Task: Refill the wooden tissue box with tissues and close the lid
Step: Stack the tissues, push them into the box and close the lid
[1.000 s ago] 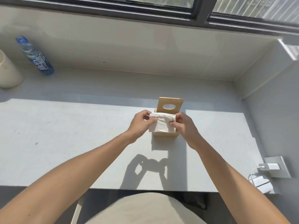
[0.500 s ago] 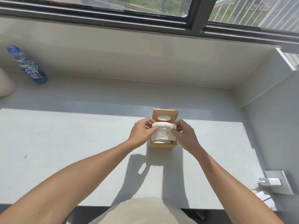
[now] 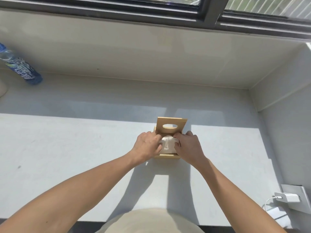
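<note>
A small wooden tissue box (image 3: 166,156) stands on the grey ledge with its lid (image 3: 170,125) swung up at the back; the lid has an oval slot. A white wad of tissues (image 3: 168,144) sits down inside the box, bulging at the top. My left hand (image 3: 148,145) presses on the tissues from the left and my right hand (image 3: 189,147) from the right, fingers curled over them. Both hands cover the box's side walls.
A blue-labelled water bottle (image 3: 20,68) lies at the far left by the wall. A white charger (image 3: 286,197) is plugged into a socket at the right wall, its cable coiled below. The window wall runs along the back.
The tissue wad has gone down from above the box into it, with both hands following and pushing on top. The camera has tilted closer over the box.
</note>
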